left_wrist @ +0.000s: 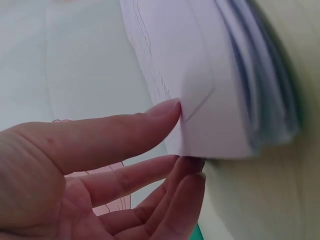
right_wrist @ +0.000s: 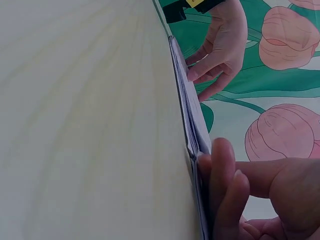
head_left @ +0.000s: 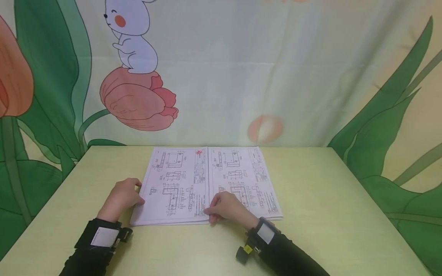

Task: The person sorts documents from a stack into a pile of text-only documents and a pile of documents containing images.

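An open booklet [head_left: 203, 172] of printed technical drawings lies on the table, its two halves meeting along a middle line. At its left edge my left hand [head_left: 126, 195] pinches the paper; in the left wrist view the thumb [left_wrist: 162, 110] lies on the page and the other fingers are at its edge. Several layered sheets [left_wrist: 260, 85] bend there. My right hand [head_left: 228, 207] pinches the booklet's lower edge beside the middle line. In the right wrist view its fingers [right_wrist: 222, 165] partly cover the booklet's edge [right_wrist: 187, 110], so the exact grip is partly hidden.
The pale yellow table [head_left: 331, 207] extends around the booklet. Behind it hangs a curtain [head_left: 221, 76] printed with a rabbit, tulips and green leaves. Both wrists wear black straps [head_left: 103, 237] with small devices attached.
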A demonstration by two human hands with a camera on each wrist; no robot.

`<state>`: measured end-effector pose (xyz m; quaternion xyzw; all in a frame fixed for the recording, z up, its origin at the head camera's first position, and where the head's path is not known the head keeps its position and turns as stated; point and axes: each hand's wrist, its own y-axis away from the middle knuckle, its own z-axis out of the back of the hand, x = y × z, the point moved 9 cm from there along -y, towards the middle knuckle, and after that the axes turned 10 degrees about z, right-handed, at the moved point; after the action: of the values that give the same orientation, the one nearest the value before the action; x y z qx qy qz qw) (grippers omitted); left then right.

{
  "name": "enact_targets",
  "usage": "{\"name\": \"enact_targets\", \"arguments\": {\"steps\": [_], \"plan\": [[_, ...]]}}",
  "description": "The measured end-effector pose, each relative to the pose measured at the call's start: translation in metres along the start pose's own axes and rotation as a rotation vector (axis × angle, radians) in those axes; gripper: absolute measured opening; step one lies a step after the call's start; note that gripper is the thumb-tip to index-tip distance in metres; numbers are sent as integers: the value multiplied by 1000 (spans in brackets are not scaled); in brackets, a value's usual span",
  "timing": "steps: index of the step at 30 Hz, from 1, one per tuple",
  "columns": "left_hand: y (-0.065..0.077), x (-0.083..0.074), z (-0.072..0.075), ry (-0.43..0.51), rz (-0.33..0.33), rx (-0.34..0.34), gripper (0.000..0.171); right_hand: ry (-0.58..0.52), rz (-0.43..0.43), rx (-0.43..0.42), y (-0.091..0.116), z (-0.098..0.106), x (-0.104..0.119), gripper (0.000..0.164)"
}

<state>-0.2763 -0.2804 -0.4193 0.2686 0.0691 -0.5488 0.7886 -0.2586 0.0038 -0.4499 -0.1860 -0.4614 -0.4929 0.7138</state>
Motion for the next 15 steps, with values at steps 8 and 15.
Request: {"name": "enact_targets", "arguments": {"steps": [8, 15], "plan": [[5, -9, 0, -71, -7, -23, 51, 28, 31, -23, 1, 3, 4, 20], [14, -13, 7, -141, -12, -133, 48, 8, 47, -22, -3, 18, 7, 22]]}}
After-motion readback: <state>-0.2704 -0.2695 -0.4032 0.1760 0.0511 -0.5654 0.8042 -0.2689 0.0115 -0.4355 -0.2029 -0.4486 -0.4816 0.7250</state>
